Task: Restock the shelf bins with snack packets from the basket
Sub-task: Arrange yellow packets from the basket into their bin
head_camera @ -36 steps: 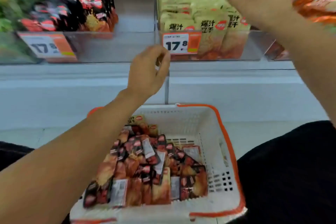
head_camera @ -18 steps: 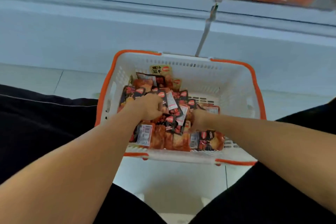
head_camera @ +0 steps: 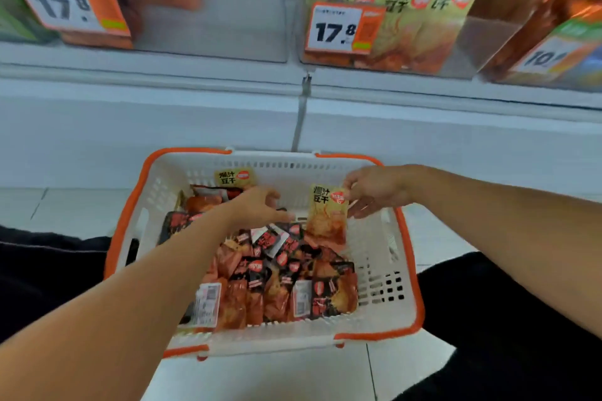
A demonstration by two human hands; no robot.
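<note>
From the head view, the right hand [head_camera: 378,190] pinches the top right corner of a yellow snack packet [head_camera: 326,215] between thumb and fingers, the remaining fingers loosely spread below it. The packet hangs upright above the right rear part of the white basket [head_camera: 395,283], its lower edge close to the heap of red-and-black snack packets [head_camera: 277,273] that fills the basket's middle and front. The left hand [head_camera: 257,208] hovers over the rear of that heap with fingers curled loosely downward; its fingertips point toward the held packet and lie just beside its left edge, and whether they grip anything cannot be told. A second yellow packet [head_camera: 234,177] leans against the basket's far wall, behind the left hand.

The basket has orange rim trim and sits on a pale tiled floor [head_camera: 260,374] between the person's dark-clothed legs. Above it runs a white shelf front [head_camera: 195,127]. On the shelf, a clear bin [head_camera: 456,52] holds standing yellow packets behind a price tag reading 17.8 [head_camera: 342,28]. To the left another clear bin [head_camera: 228,19] holds dark packets, blurred, with its own price tag [head_camera: 65,3].

Both forearms reach forward from the lower corners, the left from the lower left, the right from the right side, converging over the basket.
</note>
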